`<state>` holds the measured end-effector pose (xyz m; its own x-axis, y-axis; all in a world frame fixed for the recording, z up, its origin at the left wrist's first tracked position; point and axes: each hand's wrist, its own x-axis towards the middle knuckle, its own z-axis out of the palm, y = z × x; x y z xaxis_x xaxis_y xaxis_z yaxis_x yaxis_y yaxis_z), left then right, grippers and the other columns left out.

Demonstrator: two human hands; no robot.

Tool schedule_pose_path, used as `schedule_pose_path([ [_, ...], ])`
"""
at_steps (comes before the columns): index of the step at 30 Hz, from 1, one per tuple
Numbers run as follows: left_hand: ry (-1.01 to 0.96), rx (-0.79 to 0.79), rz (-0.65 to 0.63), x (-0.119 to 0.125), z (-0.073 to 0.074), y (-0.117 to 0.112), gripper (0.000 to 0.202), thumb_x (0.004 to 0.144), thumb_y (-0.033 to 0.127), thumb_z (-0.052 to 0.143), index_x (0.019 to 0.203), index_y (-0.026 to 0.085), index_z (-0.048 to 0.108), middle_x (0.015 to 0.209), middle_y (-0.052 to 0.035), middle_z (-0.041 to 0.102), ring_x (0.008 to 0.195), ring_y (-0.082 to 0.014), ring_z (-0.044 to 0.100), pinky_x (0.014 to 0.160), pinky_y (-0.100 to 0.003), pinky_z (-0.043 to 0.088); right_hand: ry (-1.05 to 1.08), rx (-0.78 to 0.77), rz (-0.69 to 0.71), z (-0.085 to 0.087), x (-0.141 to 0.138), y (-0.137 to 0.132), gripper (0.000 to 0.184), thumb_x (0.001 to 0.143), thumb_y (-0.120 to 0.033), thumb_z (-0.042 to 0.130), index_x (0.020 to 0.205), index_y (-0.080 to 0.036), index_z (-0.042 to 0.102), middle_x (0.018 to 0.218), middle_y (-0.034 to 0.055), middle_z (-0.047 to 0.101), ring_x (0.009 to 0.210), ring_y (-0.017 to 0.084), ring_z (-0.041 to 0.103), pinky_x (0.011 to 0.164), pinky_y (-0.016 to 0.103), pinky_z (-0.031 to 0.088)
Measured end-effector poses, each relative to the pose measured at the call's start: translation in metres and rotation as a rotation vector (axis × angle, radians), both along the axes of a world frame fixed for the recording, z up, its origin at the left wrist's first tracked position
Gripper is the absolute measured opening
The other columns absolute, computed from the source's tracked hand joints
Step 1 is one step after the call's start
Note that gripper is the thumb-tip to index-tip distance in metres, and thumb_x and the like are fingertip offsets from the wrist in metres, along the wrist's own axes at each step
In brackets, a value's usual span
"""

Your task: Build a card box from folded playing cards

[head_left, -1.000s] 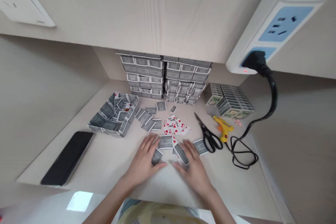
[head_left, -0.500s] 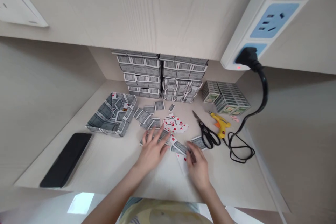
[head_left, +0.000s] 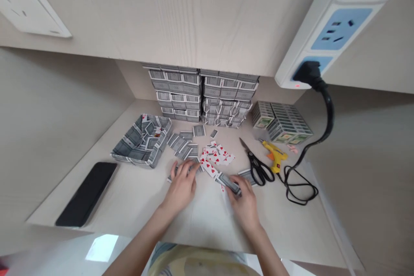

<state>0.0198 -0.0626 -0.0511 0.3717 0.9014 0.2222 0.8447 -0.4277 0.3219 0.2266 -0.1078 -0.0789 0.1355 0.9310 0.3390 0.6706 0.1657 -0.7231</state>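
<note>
My left hand (head_left: 179, 185) rests on the tabletop, its slightly bent fingers apart over grey-backed playing cards (head_left: 168, 178) that they partly hide. My right hand (head_left: 245, 202) pinches a folded grey-backed playing card (head_left: 227, 181) between thumb and fingers, tilted just off the table. Touching its far end is a face-up red heart card (head_left: 208, 168). Beyond it lies a loose heap of red-faced card pieces (head_left: 221, 154). Several grey-backed cards (head_left: 183, 150) are scattered farther left. Another grey-backed card (head_left: 246, 175) lies beside my right hand, partly under the black scissors (head_left: 258, 168).
A card-built tray (head_left: 129, 158) with folded pieces stands left, a black phone (head_left: 87, 194) nearer. Stacked card-built boxes (head_left: 226, 105) line the back beside packed card boxes (head_left: 284, 123). A yellow glue gun (head_left: 274, 155) and its cable (head_left: 300, 200) lie right. A power strip (head_left: 304, 51) hangs above.
My left hand has drawn slightly left and toward me, its fingers bending more, uncovering the heart card. My right hand has raised the folded card's near end.
</note>
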Motion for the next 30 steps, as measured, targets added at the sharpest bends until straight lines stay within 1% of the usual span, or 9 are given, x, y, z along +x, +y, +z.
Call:
schedule_pose_path([
  [4,0.015,-0.005,-0.077,0.009,0.006,0.0,0.041,0.08,0.01,0.039,0.118,0.024,0.048,0.127,-0.0047,0.048,0.126,-0.0222,0.031,0.106,-0.051,0.006,0.05,-0.049,-0.012,0.004,0.003,0.005,0.022,0.076,-0.02,0.048,0.095,-0.019,0.06,0.082,0.0063,0.061,0.078,0.02,0.057,0.073,0.034,0.047],
  [6,0.038,-0.009,-0.159,0.017,0.01,0.005,0.045,0.08,0.008,0.038,0.121,0.023,0.045,0.131,-0.0042,0.044,0.128,-0.0212,0.027,0.107,-0.05,0.006,0.067,-0.059,0.002,0.007,0.004,0.007,0.021,0.077,-0.02,0.048,0.092,-0.019,0.062,0.082,0.0062,0.062,0.078,0.019,0.057,0.073,0.033,0.047],
  [8,0.079,-0.024,-0.247,0.024,0.013,0.012,0.045,0.08,0.006,0.037,0.121,0.022,0.045,0.131,-0.0048,0.045,0.128,-0.0203,0.027,0.107,-0.049,0.008,0.075,-0.057,0.007,0.008,0.005,0.008,0.019,0.078,-0.023,0.049,0.09,-0.02,0.063,0.086,0.0066,0.062,0.082,0.02,0.058,0.075,0.034,0.047],
  [11,0.151,-0.046,-0.346,0.029,0.013,0.021,0.036,0.082,0.008,0.037,0.115,0.015,0.05,0.122,-0.0098,0.053,0.123,-0.0197,0.038,0.107,-0.043,0.018,0.108,-0.031,-0.065,0.009,0.008,0.008,0.016,0.078,-0.027,0.051,0.085,-0.02,0.064,0.086,0.0074,0.061,0.081,0.02,0.057,0.073,0.034,0.047],
  [14,0.207,-0.032,-0.405,0.029,0.007,0.023,0.032,0.083,0.01,0.037,0.112,0.009,0.052,0.119,-0.0155,0.055,0.116,-0.0212,0.046,0.102,-0.039,0.03,0.172,-0.026,-0.14,0.006,0.014,0.007,0.016,0.076,-0.033,0.055,0.08,-0.019,0.062,0.087,0.0088,0.06,0.078,0.02,0.057,0.067,0.032,0.048],
  [18,0.288,0.015,-0.484,0.029,0.003,0.018,0.033,0.082,0.008,0.038,0.112,0.006,0.051,0.118,-0.0205,0.053,0.116,-0.0245,0.046,0.095,-0.04,0.037,0.264,-0.073,-0.161,-0.001,0.017,0.008,0.022,0.075,-0.038,0.055,0.078,-0.017,0.059,0.083,0.0074,0.06,0.075,0.019,0.056,0.065,0.031,0.047],
  [24,0.435,0.081,-0.639,0.04,0.009,0.015,0.032,0.081,0.007,0.037,0.107,-0.003,0.053,0.103,-0.0282,0.059,0.107,-0.0322,0.051,0.08,-0.044,0.043,0.336,-0.107,-0.167,-0.002,0.01,0.004,0.024,0.076,-0.039,0.053,0.081,-0.016,0.058,0.081,0.0071,0.061,0.075,0.019,0.056,0.065,0.03,0.045],
  [27,0.467,0.113,-0.662,0.044,0.009,0.014,0.032,0.081,0.006,0.036,0.103,-0.005,0.055,0.101,-0.0299,0.058,0.103,-0.0347,0.052,0.074,-0.045,0.044,0.348,-0.118,-0.154,-0.001,0.007,0.002,0.023,0.076,-0.039,0.054,0.079,-0.016,0.058,0.079,0.0069,0.061,0.074,0.019,0.056,0.065,0.03,0.045],
  [30,0.427,0.111,-0.621,0.047,0.007,0.012,0.034,0.081,0.006,0.033,0.107,-0.003,0.053,0.103,-0.0291,0.057,0.104,-0.0341,0.052,0.071,-0.044,0.044,0.382,-0.147,-0.155,-0.002,0.006,0.002,0.026,0.075,-0.041,0.054,0.08,-0.016,0.058,0.076,0.0061,0.062,0.07,0.019,0.056,0.063,0.029,0.045],
])
